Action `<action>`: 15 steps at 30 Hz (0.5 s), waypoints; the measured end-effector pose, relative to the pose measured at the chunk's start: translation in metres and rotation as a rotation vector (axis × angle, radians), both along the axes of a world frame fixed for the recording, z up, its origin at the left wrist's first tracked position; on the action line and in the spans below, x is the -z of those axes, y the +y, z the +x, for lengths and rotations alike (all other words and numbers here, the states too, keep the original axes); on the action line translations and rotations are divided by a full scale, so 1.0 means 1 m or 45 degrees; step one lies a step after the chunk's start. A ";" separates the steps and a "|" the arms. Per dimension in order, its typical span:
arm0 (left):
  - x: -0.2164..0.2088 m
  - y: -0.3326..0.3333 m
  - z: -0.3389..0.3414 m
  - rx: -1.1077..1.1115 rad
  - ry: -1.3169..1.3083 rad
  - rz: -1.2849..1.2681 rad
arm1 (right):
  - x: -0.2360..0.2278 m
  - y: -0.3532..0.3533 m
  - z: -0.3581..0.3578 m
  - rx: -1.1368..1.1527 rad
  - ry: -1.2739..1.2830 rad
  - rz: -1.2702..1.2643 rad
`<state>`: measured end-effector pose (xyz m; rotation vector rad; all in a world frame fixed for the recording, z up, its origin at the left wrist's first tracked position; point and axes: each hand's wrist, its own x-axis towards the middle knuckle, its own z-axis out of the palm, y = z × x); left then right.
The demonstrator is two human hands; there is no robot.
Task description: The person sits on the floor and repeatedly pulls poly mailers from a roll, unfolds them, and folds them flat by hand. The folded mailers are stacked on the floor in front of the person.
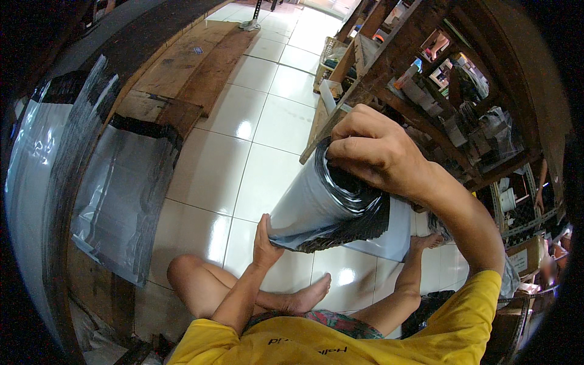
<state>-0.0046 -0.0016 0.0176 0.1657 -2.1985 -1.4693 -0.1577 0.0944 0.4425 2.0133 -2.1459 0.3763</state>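
Observation:
A thick roll of grey plastic bags [304,198] with black inner layers is held tilted in front of me. My right hand [380,149] has its fingers curled over the roll's upper end, at the black coiled edge. My left hand [265,244] grips the lower left side of the roll; part of its fingers is hidden behind it. The layered black edges fan out along the roll's lower right. A loose grey sheet [392,234] shows beyond it, and I cannot tell whether it belongs to the roll.
Flat stacks of grey plastic bags [125,198] lie at the left on wooden boards [176,67]. A wooden shelf frame [389,67] with packages stands at the right. A basket [331,55] sits beside it. White floor tiles [243,128] and my bare legs [398,286] surround the roll.

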 end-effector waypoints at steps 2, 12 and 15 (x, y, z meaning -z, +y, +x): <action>-0.002 0.000 0.000 0.000 0.004 -0.011 | 0.001 0.000 -0.001 -0.008 0.006 -0.011; -0.001 0.000 0.000 0.012 -0.041 0.024 | -0.003 0.002 -0.001 -0.124 0.266 0.035; -0.004 0.001 0.000 0.011 -0.045 0.000 | -0.008 0.004 0.006 -0.135 0.351 0.124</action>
